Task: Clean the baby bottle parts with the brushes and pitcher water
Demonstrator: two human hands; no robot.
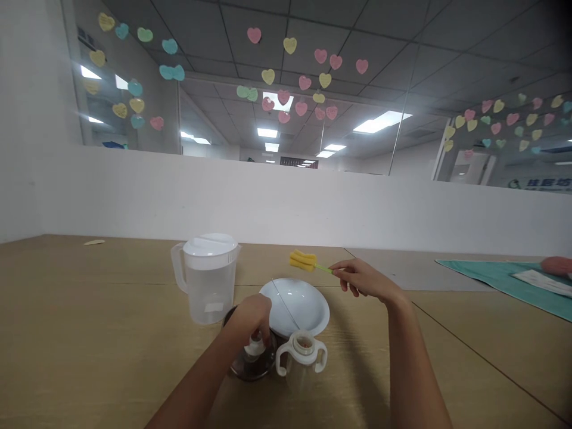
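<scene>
In my right hand is the thin green handle of a yellow sponge brush, pinched between the fingers. The brush is raised over the table, just behind a white bowl. My left hand reaches down into a dark round bowl, with its fingers closed around a small white piece, partly hidden. Right of that bowl stands a clear bottle with a white two-handled collar, its top uncovered. A thin rod lies across the white bowl.
A clear plastic pitcher with a white lid stands at left, behind the dark bowl. Far right, a teal cloth bears a white item and a pinkish one. A small flat pale piece lies by the wall at back left.
</scene>
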